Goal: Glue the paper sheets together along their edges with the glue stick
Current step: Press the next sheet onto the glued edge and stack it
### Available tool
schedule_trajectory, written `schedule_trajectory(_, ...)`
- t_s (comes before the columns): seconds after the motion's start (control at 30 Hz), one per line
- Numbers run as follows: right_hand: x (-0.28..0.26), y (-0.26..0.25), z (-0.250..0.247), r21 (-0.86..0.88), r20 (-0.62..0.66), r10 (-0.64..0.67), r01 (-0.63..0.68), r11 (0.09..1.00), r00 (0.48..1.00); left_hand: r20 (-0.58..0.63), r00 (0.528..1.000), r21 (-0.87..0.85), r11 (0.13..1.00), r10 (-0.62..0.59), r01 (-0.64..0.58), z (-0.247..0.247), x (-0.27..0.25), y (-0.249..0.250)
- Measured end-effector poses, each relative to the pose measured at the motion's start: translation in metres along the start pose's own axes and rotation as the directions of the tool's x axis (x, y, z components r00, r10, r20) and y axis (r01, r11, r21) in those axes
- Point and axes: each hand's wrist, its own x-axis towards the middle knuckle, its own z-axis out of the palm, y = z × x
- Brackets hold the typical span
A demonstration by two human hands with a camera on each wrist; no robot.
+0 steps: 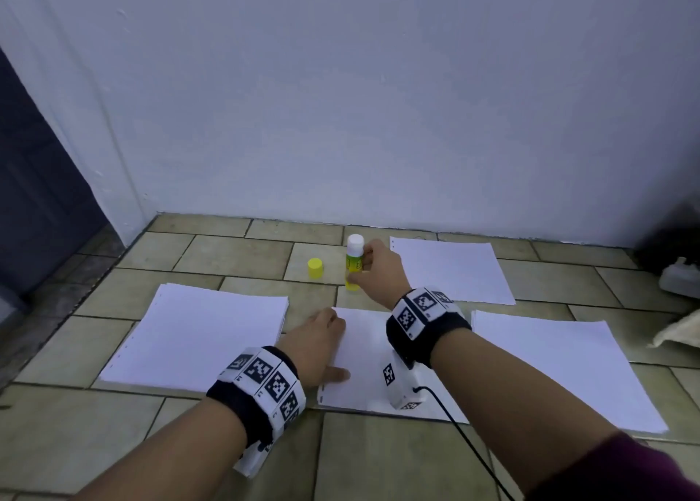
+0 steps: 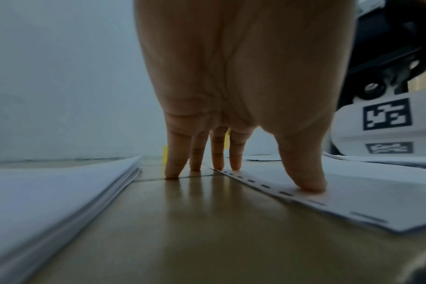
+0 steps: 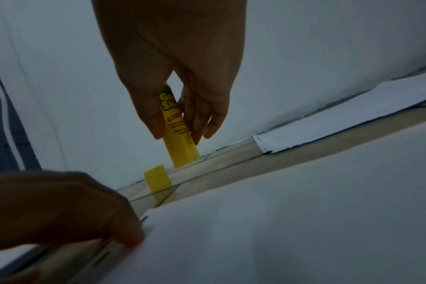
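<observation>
A yellow glue stick (image 1: 354, 264) (image 3: 179, 134) stands upright on the tiled floor, its white glue end up. My right hand (image 1: 373, 269) (image 3: 182, 115) grips its barrel between thumb and fingers. Its yellow cap (image 1: 315, 268) (image 3: 157, 179) stands on the floor just left of it. My left hand (image 1: 322, 343) (image 2: 231, 153) lies flat with straight fingers on the left edge of the middle paper sheet (image 1: 363, 353) (image 2: 353, 192); its thumb (image 2: 302, 173) presses the sheet, its fingertips (image 2: 173, 167) touch the floor tile.
A thick stack of white paper (image 1: 197, 334) (image 2: 49, 196) lies at the left. More sheets lie at the back right (image 1: 454, 269) and the near right (image 1: 568, 372). A white wall (image 1: 378, 103) closes the back. A cable (image 1: 466, 436) trails from my right wrist.
</observation>
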Motion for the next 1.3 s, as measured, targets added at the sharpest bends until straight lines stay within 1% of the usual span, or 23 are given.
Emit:
schedule_trajectory(0.1,0.008,0.001,0.015,-0.091,0.017,-0.028,0.030,0.995,0.999,-0.009,1.000,-0.013,1.000,-0.001,0.001,0.000,0.001,-0.001)
schedule_trajectory(0.23,0.010,0.007,0.025,-0.069,0.002,-0.024,0.024,0.997,1.000,-0.006,1.000,-0.026,1.000,-0.010,0.010,-0.001,0.001,-0.002)
schedule_trajectory(0.33,0.011,0.006,0.022,-0.089,0.044,0.003,0.000,0.996,0.999,-0.001,1.000,-0.038,0.999,-0.017,0.017,-0.001,0.001,-0.002)
schedule_trajectory(0.47,0.000,0.002,-0.003,-0.141,0.132,0.047,-0.028,0.990,0.990,0.022,1.000,-0.035,0.999,-0.004,0.005,-0.004,0.000,-0.003)
schedule_trajectory(0.53,-0.013,0.004,-0.031,-0.175,0.151,0.071,-0.044,0.984,0.986,0.057,0.998,-0.029,0.999,0.015,-0.013,-0.008,0.000,-0.006)
schedule_trajectory(0.57,-0.022,0.007,-0.048,-0.228,0.174,0.103,-0.061,0.972,0.979,0.078,0.997,-0.024,1.000,0.020,-0.019,-0.010,0.000,-0.007)
schedule_trajectory(0.6,-0.031,0.012,-0.066,-0.313,0.206,0.157,-0.087,0.946,0.966,0.096,0.995,-0.019,1.000,0.021,-0.020,-0.011,0.001,-0.008)
schedule_trajectory(0.63,-0.041,0.020,-0.084,-0.420,0.237,0.232,-0.116,0.900,0.943,0.108,0.994,-0.018,1.000,0.020,-0.018,-0.012,0.001,-0.009)
schedule_trajectory(0.7,-0.061,0.042,-0.115,-0.601,0.242,0.373,-0.164,0.783,0.896,0.113,0.993,-0.026,1.000,0.011,-0.008,-0.011,0.003,-0.011)
schedule_trajectory(0.77,-0.081,0.071,-0.137,-0.683,0.172,0.464,-0.234,0.692,0.869,0.109,0.994,-0.032,0.999,0.007,-0.004,-0.011,0.003,-0.010)
schedule_trajectory(0.87,-0.107,0.110,-0.152,-0.710,0.103,0.536,-0.315,0.630,0.838,0.098,0.995,-0.034,0.999,0.017,-0.014,-0.010,0.002,-0.008)
schedule_trajectory(0.93,-0.121,0.125,-0.154,-0.702,0.101,0.536,-0.321,0.635,0.838,0.094,0.995,-0.034,0.999,0.013,-0.010,-0.009,0.000,-0.007)
schedule_trajectory(1.0,-0.130,0.134,-0.152,-0.688,0.103,0.504,-0.305,0.659,0.857,0.094,0.996,-0.038,0.999,0.009,-0.006,-0.008,-0.001,-0.007)
schedule_trajectory(1.13,-0.136,0.135,-0.153,-0.671,0.087,0.442,-0.275,0.689,0.893,0.089,0.996,-0.036,0.999,0.008,-0.004,-0.005,-0.001,-0.007)
schedule_trajectory(1.3,-0.135,0.131,-0.161,-0.628,0.063,0.431,-0.300,0.718,0.900,0.089,0.996,-0.052,0.999,0.006,-0.001,-0.002,-0.001,-0.010)
